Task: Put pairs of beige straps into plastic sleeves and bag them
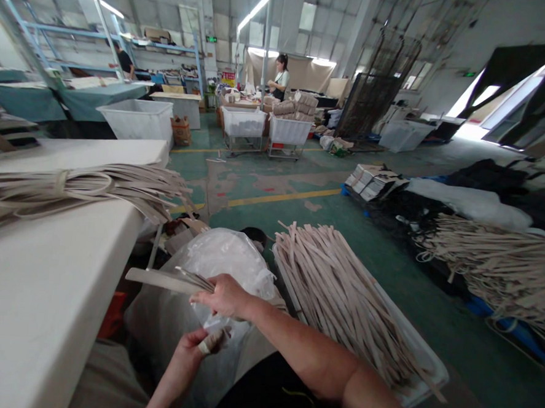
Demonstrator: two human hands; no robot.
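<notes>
My right hand (230,297) is closed round several flat beige fabric strips (157,279), whose ends stick out to the left. Just below it, my left hand (194,350) has its fingers curled together, with a pale wrap round one digit; whatever it may pinch is not clear. Both hands are above a large translucent plastic bag (226,250), its contents hard to make out. To the right of my forearm, a white plastic bin (435,368) is heaped with long beige strips (336,288).
A tied bundle of strips (61,185) lies on the white table (27,287) at left. More strips (500,261) are piled at right on a blue pallet (523,330). Wheeled white bins (243,123) and a co-worker (280,80) are farther back.
</notes>
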